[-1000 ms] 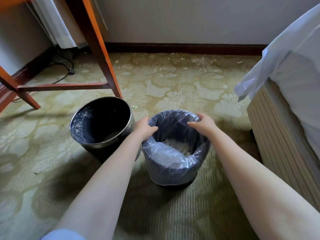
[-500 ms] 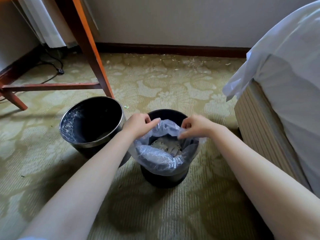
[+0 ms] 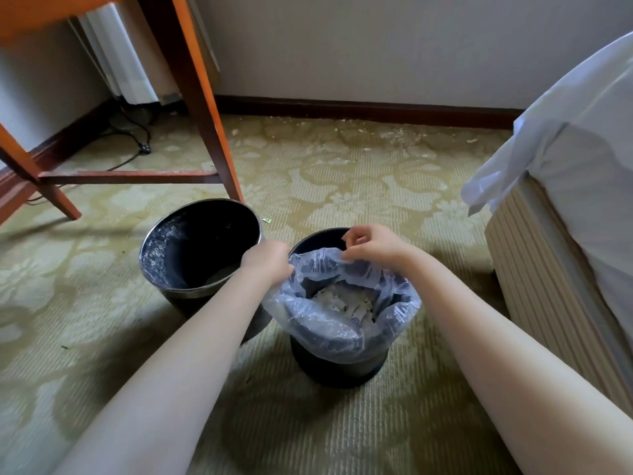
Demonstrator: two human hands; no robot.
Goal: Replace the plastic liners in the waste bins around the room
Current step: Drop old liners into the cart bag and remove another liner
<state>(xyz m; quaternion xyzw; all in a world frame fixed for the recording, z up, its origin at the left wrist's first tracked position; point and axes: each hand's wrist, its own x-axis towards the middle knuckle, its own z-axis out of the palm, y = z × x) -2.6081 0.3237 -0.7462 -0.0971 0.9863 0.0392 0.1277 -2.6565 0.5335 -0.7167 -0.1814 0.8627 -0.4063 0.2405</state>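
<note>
A small black waste bin [image 3: 339, 366] stands on the carpet, lined with a clear bluish plastic liner [image 3: 346, 329] that holds white paper scraps [image 3: 346, 301]. The liner's far edge is off the rim and gathered inward; its near part still hangs over the front rim. My left hand [image 3: 265, 260] grips the liner's left edge. My right hand [image 3: 371, 245] pinches its far edge above the bin's back rim. Left of it a larger black bin [image 3: 191, 269] with a metal rim stands tilted and has a thin liner inside.
An orange wooden table leg [image 3: 202, 114] and crossbar [image 3: 130, 176] rise behind the larger bin. A black cable [image 3: 137, 145] lies by the left wall. A bed base [image 3: 555, 286] with a hanging white sheet [image 3: 548, 138] blocks the right side. Crumbs lie along the far baseboard.
The liner was stretched over the whole rim a second ago; both hands have pulled its far edge off and inward, baring the bin's back rim. The view has shifted slightly.
</note>
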